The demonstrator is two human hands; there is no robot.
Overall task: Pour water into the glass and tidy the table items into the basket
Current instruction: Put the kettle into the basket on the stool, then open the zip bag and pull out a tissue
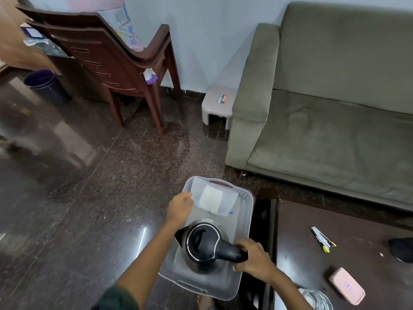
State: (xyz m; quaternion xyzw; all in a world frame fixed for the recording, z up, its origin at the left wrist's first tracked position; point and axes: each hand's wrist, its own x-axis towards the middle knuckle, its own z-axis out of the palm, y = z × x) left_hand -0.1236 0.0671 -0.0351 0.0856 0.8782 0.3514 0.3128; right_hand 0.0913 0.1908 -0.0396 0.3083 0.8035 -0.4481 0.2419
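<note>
— Dark brown wooden counter (312,220) on the right; pale grey perforated plastic basket (245,211) on the floor beside it, within reach.

— Inside, black-lidded steel kettle (202,242), handle wrapped by right grip (254,258). Clear plastic pouch (214,199) pinched by left grip (180,208), to clear room. Clear glass (317,299) on counter, seemingly filled.

Left hand (180,206) reaches forward, pinching; right hand (254,257) curls in a grip.

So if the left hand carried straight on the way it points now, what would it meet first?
The left hand pinches the clear plastic pouch, which lies in that line. Behind it, the far wall of the grey basket would probably come next, though depth is hard to judge.
</note>
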